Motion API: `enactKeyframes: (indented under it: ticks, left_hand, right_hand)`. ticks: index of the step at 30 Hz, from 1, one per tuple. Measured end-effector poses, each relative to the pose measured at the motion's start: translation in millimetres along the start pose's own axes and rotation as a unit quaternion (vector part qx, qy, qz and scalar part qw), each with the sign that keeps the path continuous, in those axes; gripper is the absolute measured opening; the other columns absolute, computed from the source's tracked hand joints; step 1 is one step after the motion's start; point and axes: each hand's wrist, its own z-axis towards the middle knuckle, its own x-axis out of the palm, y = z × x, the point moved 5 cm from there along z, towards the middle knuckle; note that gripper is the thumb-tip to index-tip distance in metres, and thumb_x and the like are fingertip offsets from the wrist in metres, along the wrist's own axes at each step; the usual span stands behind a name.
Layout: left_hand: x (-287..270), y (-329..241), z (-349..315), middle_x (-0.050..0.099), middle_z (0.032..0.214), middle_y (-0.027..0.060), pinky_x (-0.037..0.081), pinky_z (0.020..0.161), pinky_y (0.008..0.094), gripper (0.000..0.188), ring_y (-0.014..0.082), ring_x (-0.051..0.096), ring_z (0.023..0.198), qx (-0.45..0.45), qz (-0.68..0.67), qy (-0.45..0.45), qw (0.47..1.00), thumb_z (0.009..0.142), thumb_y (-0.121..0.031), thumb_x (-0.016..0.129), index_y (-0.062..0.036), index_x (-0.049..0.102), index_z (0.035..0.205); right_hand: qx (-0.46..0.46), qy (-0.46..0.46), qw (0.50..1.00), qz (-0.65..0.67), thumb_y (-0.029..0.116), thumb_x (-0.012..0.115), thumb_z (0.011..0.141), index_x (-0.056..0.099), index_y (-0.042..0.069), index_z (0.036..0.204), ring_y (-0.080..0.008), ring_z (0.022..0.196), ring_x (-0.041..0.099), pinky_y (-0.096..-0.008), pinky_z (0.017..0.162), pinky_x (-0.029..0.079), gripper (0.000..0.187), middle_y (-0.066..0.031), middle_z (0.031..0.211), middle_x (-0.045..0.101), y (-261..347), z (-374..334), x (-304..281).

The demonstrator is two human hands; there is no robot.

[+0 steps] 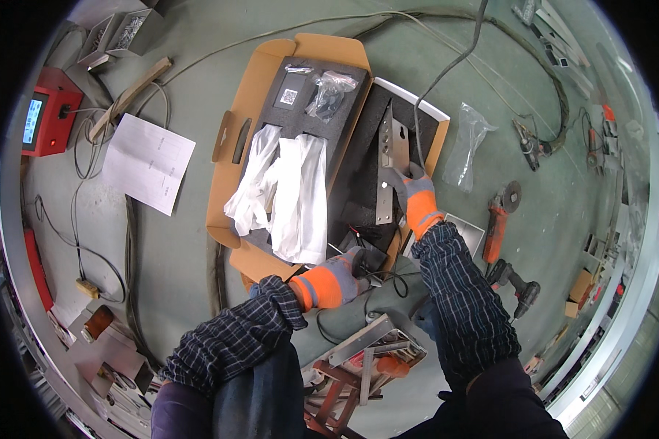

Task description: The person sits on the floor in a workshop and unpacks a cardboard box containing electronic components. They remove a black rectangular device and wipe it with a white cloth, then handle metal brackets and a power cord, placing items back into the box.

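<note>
An open brown cardboard box lies on the floor ahead of me, with dark foam inside. White wrapping covers things in the foam. The box's lid side has a dark lining, and a long silver metal bar with holes lies along it. My right hand, in a grey and orange glove, closes on this bar. Near the front edge my left hand, gloved alike, has curled fingers beside a small black block and thin black cables. What those fingers grip is hidden.
A clear plastic bag, an angle grinder and a cordless drill lie to the right. A paper sheet and a red machine are at left. Cables cross the floor; a tool tray stands close to me.
</note>
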Motion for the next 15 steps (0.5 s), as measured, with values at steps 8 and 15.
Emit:
enactKeyframes:
  ticks: [8,15]
  left_hand:
    - [4.5,19.8,17.4,0.071,0.094,0.0143,0.054,0.074,0.0344,0.062,0.0203,0.069,0.08,0.009,-0.051,-0.081,0.995,0.088,-0.027,0.068,-0.0078,0.042,0.142]
    - [6.8,33.0,21.9,0.071,0.098,0.0092,0.053,0.067,0.0297,0.059,0.0152,0.067,0.075,0.149,-0.047,-0.133,0.979,0.091,-0.022,0.069,-0.007,0.043,0.141]
  right_hand:
    - [-0.109,-0.01,0.991,-0.083,0.042,0.077,0.081,0.059,-0.008,0.107,-0.0307,0.087,0.064,-0.0393,0.075,0.049,0.059,-0.0187,0.096,0.067,-41.7,19.0,16.9]
    - [0.119,0.058,0.983,0.128,0.053,0.063,0.093,0.069,0.0,0.093,-0.0143,0.061,0.051,-0.0326,0.057,0.044,0.053,-0.002,0.068,0.057,6.3,-34.4,16.2]
